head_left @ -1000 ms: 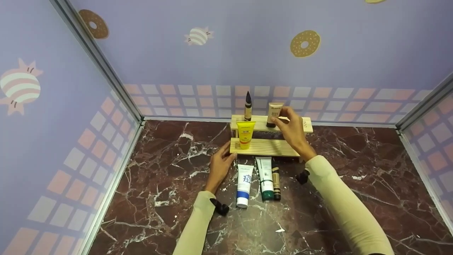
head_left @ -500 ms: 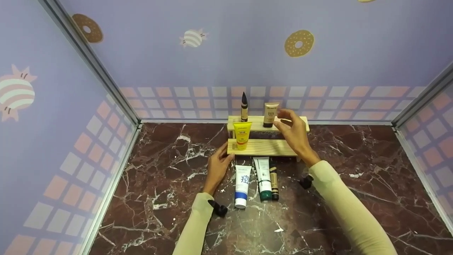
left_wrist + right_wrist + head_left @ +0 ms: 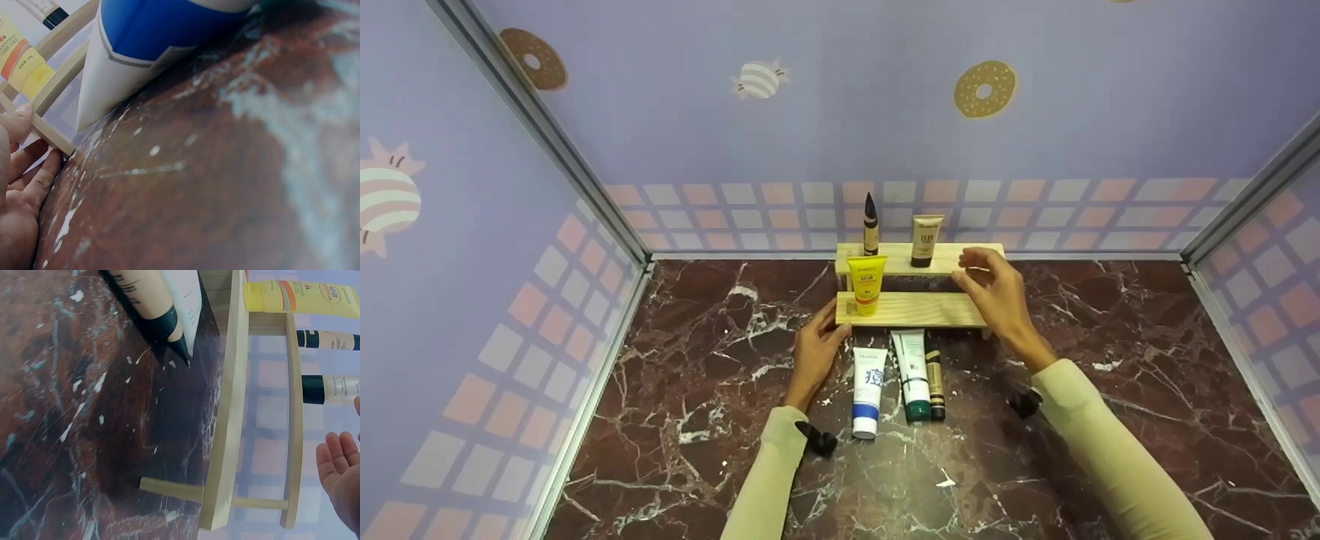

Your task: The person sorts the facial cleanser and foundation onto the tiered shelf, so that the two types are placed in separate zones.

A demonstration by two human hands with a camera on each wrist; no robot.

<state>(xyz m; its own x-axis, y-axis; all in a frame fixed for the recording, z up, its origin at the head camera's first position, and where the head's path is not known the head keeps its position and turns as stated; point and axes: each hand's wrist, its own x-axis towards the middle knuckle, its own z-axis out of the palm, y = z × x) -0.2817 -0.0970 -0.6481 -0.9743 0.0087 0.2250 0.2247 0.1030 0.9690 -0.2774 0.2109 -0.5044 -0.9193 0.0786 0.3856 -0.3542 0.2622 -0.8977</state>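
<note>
A two-step wooden rack (image 3: 919, 309) stands against the back wall. My left hand (image 3: 815, 356) grips the left end of its lower step, thumb on the board and fingers at its side, as the left wrist view shows. On the upper step stand a beige BB cream tube (image 3: 926, 240) and a slim black-and-gold tube (image 3: 871, 225) with a pointed black end. A yellow tube (image 3: 867, 285) stands at the left of the lower step. My right hand (image 3: 1000, 300) holds nothing, its fingers loosely bent, apart from the BB cream tube and near the rack's right end.
In front of the rack lie a white tube with a blue band (image 3: 869, 391), a white tube with a green cap (image 3: 913, 375) and a black-and-gold tube (image 3: 935, 384). Patterned panels (image 3: 810, 135) enclose the dark marbled tabletop (image 3: 720, 450) at the back and sides.
My right hand has let go of the BB cream tube and drawn back to the right and down. The tube stays upright on the upper step. My left hand keeps its place at the rack.
</note>
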